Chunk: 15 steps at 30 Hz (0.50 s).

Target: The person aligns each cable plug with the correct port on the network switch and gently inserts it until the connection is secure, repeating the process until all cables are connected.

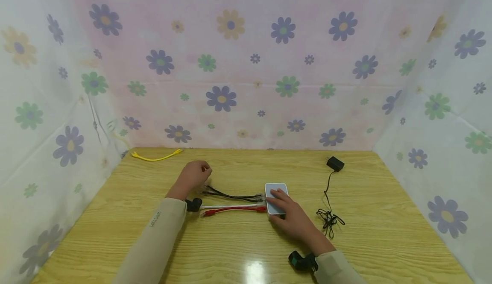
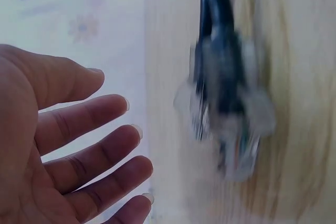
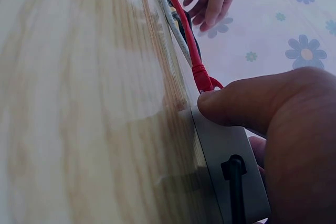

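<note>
My left hand [image 1: 192, 175] is above the left ends of the cables, fingers loosely bent with nothing in them. Close beside it in the left wrist view are the blurred clear plugs [image 2: 231, 124] of the black network cables [image 1: 234, 196]. My right hand [image 1: 296, 220] holds the small white network box [image 1: 276, 209], fingers across its top and thumb at its near edge. A red network cable [image 1: 234, 208] and a white cable [image 1: 230, 206] run to the box's left side. A black cord [image 3: 237, 187] enters the box's near side. Whether every plug is seated, I cannot tell.
A yellow network cable [image 1: 153, 159] lies at the table's back left corner. On the right, a black power adapter [image 1: 335, 164] lies with its bunched cord [image 1: 329, 222]. Flowered cloth [image 1: 246, 62] surrounds the wooden table [image 1: 230, 250] at the back and sides.
</note>
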### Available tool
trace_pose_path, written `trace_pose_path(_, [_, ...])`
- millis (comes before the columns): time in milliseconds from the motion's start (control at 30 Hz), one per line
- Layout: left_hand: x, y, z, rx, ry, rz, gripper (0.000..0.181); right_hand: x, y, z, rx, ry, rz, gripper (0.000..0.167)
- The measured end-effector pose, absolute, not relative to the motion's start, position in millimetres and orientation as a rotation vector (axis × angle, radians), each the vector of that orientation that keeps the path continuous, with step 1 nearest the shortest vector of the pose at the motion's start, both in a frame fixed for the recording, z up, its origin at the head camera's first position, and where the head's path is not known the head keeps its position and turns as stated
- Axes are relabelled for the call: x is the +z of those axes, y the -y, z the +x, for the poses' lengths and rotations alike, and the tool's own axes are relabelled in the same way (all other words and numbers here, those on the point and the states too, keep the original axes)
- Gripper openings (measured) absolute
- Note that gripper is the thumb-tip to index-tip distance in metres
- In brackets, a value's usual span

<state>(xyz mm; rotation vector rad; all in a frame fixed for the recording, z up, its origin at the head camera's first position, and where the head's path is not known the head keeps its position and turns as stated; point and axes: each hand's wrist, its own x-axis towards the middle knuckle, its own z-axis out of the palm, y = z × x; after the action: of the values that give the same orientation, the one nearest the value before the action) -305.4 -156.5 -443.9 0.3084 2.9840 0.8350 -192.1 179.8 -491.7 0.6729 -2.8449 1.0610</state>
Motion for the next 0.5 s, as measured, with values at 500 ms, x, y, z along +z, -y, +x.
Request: trace_pose_path(500, [-443.9,196.3,-327.5,0.665,-3.003,0.220,0.038,-492.6,-180.4,-192.5,1.068,2.867,0.652,0.050])
